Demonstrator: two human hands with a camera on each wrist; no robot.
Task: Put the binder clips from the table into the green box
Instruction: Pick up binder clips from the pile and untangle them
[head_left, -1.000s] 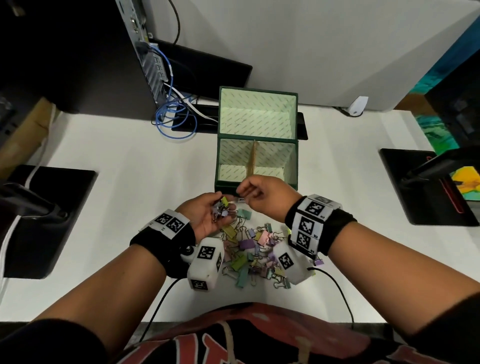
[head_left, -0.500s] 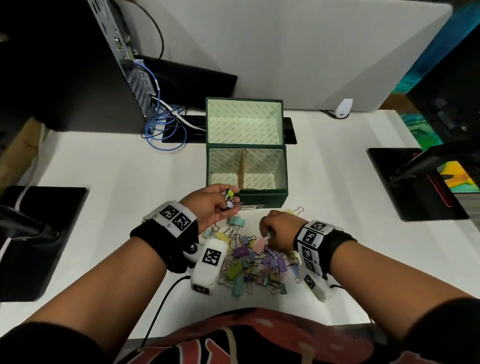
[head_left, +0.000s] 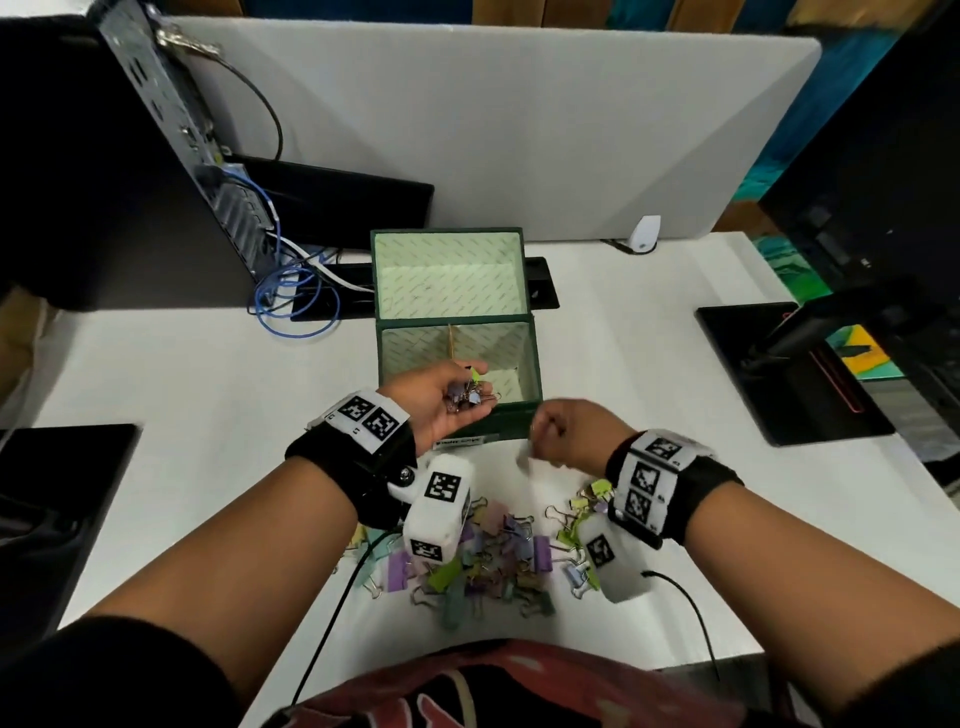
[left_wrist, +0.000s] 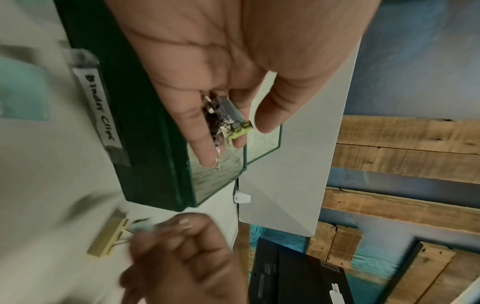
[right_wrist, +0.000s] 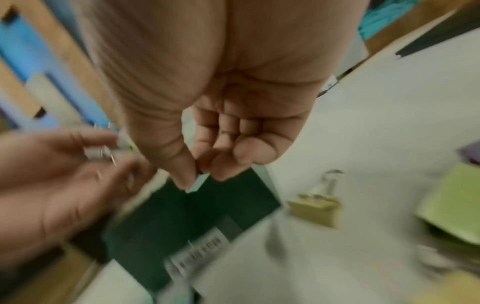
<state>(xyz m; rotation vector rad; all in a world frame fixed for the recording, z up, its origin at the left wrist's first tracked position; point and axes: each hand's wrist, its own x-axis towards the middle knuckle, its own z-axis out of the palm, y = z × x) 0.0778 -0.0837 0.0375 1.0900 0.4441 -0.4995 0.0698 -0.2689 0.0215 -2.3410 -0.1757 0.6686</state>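
The green box stands open on the white table, its lid upright behind it and a divider inside. My left hand hovers palm-up over the box's front edge and cups several binder clips in curled fingers. Just right of it, in front of the box, my right hand pinches one pale clip between thumb and forefinger. A pile of coloured binder clips lies on the table near my body, partly hidden by the wrist cameras. One yellow clip lies apart beside the box.
A paper label reading "Binder Clips" is taped to the box front. A computer tower with blue cables stands at the back left. Black monitor bases flank the table, and a grey partition closes the back.
My right hand dipped to the pile, took a clip and rose back toward the box. My left hand carried its clips forward over the box's front edge.
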